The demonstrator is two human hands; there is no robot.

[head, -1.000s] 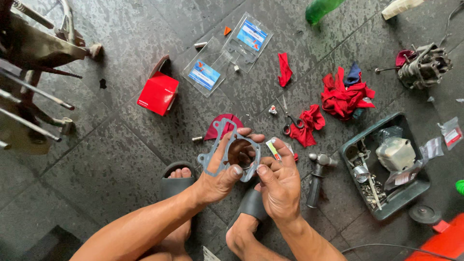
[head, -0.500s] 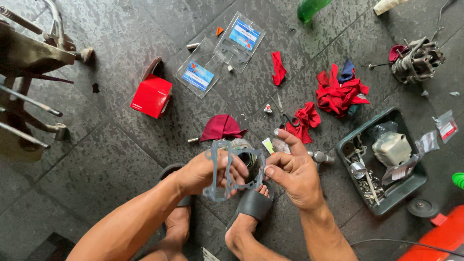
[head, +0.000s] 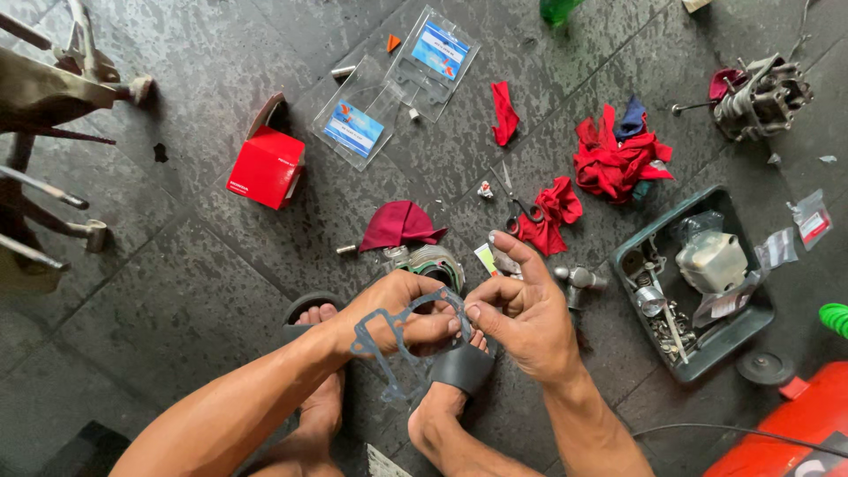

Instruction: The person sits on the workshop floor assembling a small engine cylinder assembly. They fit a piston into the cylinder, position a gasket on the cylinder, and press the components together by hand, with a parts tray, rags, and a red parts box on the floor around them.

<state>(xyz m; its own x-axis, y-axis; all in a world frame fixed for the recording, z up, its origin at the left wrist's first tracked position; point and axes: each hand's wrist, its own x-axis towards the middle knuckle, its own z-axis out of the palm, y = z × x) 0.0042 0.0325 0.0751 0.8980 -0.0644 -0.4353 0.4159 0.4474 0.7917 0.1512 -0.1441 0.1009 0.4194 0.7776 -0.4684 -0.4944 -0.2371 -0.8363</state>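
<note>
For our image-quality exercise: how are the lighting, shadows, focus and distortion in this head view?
Head view: soft, even daylight; faint shadows under the thin grey cut-out gasket held by left hand and right hand; sharp focus throughout, no glare; slight wide-angle stretch at edges, near the red cardboard box.

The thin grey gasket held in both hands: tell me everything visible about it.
The gasket is a thin, flat, blue-grey cut-out, apparently paper or fibre sheet, with one large round opening, narrow bands and small lobes at its edge. It is held in the air above the person's sandalled feet, tilted, its lower part hanging free. The left hand grips it with thumb over the band; the right hand pinches its upper right edge between thumb and forefinger. It looks whole, though fingers hide part of it.
</note>
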